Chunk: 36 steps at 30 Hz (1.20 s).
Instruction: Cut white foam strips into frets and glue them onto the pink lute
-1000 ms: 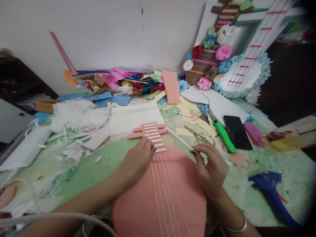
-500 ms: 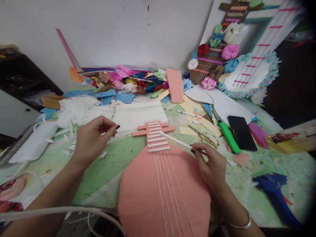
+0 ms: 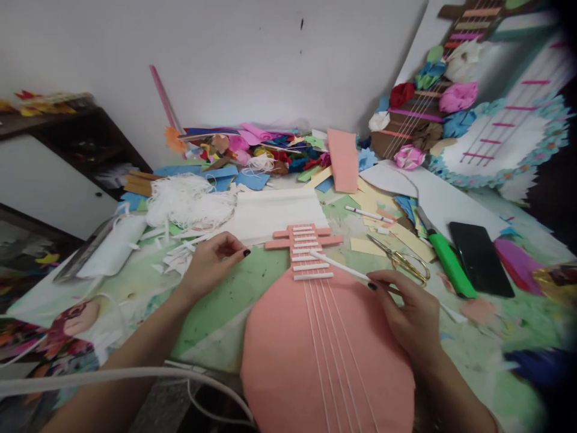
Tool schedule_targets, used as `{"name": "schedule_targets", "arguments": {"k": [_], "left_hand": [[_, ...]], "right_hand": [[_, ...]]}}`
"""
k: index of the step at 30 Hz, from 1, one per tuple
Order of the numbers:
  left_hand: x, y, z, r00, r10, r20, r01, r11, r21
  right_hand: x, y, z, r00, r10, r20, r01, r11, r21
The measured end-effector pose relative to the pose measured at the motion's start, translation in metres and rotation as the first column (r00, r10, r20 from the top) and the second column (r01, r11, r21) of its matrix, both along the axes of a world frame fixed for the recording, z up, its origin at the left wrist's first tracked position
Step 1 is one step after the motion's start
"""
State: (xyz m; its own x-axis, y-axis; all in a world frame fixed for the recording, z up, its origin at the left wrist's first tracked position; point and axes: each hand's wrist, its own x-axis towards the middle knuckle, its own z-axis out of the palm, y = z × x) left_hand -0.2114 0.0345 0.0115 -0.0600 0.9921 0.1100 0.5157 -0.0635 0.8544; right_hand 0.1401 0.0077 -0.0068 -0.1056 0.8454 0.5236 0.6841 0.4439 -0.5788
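A pink paper guitar [image 3: 279, 349] lies in front of me, with white strings [image 3: 331, 349] down its body and several white rolled strips [image 3: 313, 276] across its neck. My right hand [image 3: 410, 310] pinches one end of a white rolled paper stick [image 3: 345, 268]. The stick's far tip rests at or just above the neck; exact contact is unclear. Left of the neck, my left hand [image 3: 214, 264] hovers over the green table with thumb and fingers pinched together. Whatever may be between those fingertips is too small to make out.
Scissors [image 3: 401, 261], a green-handled cutter [image 3: 451, 264] and a black phone [image 3: 480, 258] lie to the right, a blurred blue tool [image 3: 538, 367] nearer. White string [image 3: 189, 201] and colored paper scraps spread behind. Decorated paper guitars [image 3: 419, 120] lean at the wall. A pale cable [image 3: 135, 374] crosses the lower left.
The view has turned left, so everything sits further right in the picture. My left hand has come somewhat closer to the guitar's neck. My right hand still holds the stick at the neck.
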Motion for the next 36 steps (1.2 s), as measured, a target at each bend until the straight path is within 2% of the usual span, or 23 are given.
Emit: {"name": "schedule_targets", "arguments": {"k": [4,9,12,19,23,26,28,36], "left_hand": [[0.003,0.000,-0.002,1.000,0.018,-0.022,-0.018,1.000,0.018],[0.011,-0.005,-0.001,0.996,-0.046,-0.079,0.049,0.998,0.046],[0.016,-0.008,-0.001,0.992,-0.043,-0.116,0.053,0.995,0.081],[0.032,-0.024,-0.005,0.952,0.016,-0.306,0.034,0.987,0.156],[0.051,-0.038,-0.005,0.949,-0.108,-0.297,0.171,0.965,0.197],[0.066,-0.043,-0.006,0.910,-0.218,-0.354,0.315,0.916,0.247],[0.074,-0.044,-0.007,0.888,-0.253,-0.385,0.365,0.895,0.255],[0.076,-0.045,-0.013,0.911,-0.262,-0.318,0.357,0.887,0.293]], "right_hand": [[0.002,0.002,0.001,0.998,0.060,0.017,-0.060,0.998,0.021],[0.003,0.006,0.001,0.970,0.228,0.085,-0.226,0.974,-0.031],[0.002,0.008,0.000,0.961,0.250,0.115,-0.249,0.968,-0.026],[0.000,0.010,-0.001,0.946,0.306,0.109,-0.301,0.952,-0.056],[-0.003,0.010,0.001,0.945,0.307,0.111,-0.303,0.952,-0.052],[-0.005,0.011,0.003,0.942,0.314,0.121,-0.311,0.949,-0.046],[-0.006,0.012,0.004,0.938,0.322,0.128,-0.318,0.947,-0.048],[-0.007,0.010,0.005,0.938,0.315,0.143,-0.311,0.949,-0.050]]}}
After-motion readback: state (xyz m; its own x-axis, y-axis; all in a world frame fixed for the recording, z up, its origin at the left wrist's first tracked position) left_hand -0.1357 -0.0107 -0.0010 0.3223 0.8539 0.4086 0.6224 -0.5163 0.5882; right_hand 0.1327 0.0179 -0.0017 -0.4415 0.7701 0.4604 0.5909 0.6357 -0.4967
